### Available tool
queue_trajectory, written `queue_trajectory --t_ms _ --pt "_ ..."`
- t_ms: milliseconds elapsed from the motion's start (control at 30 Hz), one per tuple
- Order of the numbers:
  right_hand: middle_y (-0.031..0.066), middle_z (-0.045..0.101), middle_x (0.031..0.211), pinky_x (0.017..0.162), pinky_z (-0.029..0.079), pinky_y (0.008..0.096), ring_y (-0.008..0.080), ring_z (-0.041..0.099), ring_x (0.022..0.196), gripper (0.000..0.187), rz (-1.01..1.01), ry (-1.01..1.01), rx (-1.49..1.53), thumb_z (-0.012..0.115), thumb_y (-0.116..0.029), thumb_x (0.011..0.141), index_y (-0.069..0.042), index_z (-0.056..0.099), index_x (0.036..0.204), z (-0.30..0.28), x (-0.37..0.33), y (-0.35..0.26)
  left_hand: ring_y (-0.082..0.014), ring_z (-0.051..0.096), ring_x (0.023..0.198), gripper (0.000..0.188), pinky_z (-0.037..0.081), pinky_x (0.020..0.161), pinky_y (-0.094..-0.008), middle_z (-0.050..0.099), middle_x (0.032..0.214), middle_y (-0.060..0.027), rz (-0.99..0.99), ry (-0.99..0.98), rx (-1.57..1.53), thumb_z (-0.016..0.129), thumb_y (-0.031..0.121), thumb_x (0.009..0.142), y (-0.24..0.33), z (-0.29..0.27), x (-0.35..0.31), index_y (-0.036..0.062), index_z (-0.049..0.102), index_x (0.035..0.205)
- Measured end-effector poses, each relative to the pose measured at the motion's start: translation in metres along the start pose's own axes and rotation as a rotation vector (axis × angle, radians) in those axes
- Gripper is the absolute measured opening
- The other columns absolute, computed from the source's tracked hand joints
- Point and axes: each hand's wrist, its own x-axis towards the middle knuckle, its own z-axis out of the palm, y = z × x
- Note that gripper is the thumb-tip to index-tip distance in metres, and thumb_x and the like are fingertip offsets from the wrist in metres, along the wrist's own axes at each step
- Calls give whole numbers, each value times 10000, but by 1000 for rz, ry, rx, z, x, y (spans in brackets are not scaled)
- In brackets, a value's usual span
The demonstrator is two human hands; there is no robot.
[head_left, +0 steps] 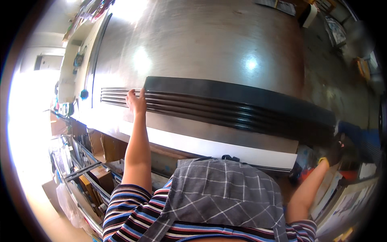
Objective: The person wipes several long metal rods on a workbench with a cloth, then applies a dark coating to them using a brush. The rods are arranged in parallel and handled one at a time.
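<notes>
Several long, dark, glossy strips [193,109], perhaps frame moulding, lie side by side across the table. Along their far side runs a flat, wider dark piece [225,89], its left end stopping short of the strips' left ends. My left hand [137,101] rests over the strips beside that end, thumb and fingers apart, open. At the far right my right hand [335,152] reaches to the right ends of the dark pieces. It looks dark, perhaps gloved, with a yellow band [323,161] at the wrist; its fingers are lost in shade.
The large brown table [193,44] carries light reflections. A white strip [217,147] lies along its near edge, close to my apron. Cardboard boxes [105,146] and a metal rack [86,171] stand low at the left. Something blue [358,135], perhaps a sleeve, is at the right.
</notes>
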Motion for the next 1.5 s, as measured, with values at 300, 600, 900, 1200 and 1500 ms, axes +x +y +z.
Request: queue_trajectory --t_ms 300,600,900,1200,1500 --pt "150 646 1124 893 458 329 261 620 1027 375 67 -853 382 581 -113 835 -59 604 1205 -144 -110 -204 -273 544 1076 526 400 930 -411 587 1217 -109 1333 -634 -580 716 88 731 155 -7 -232 74 550 1231" --pt "139 656 1039 880 484 362 317 609 955 251 -369 -370 186 642 -102 817 -63 654 1065 -142 -149 -210 -225 492 1137 630 378 940 -351 478 1356 -90 1942 -912 -417 619 404 826 224 9 -337 51 482 1330" --pt "227 478 1319 1057 293 539 412 378 1283 286 -158 -300 121 639 -181 798 -91 642 1069 -142 -180 -231 -239 458 1182 624 346 996 -377 439 1406 -66 1887 -963 -373 622 386 839 219 3 -336 76 465 1357" --pt "218 459 1342 1088 242 554 416 355 1299 290 -31 -323 257 643 -179 784 -140 646 1072 -140 -178 -235 -237 454 1183 616 349 986 -375 440 1399 -64 1876 -971 -396 621 377 830 220 -2 -332 77 471 1347" --pt "131 623 975 835 457 417 321 577 926 217 -100 -296 202 718 -134 736 -76 628 924 -143 -156 -233 -238 452 1183 601 351 986 -375 436 1400 -66 1872 -970 -387 596 385 859 217 -1 -330 81 461 1359"
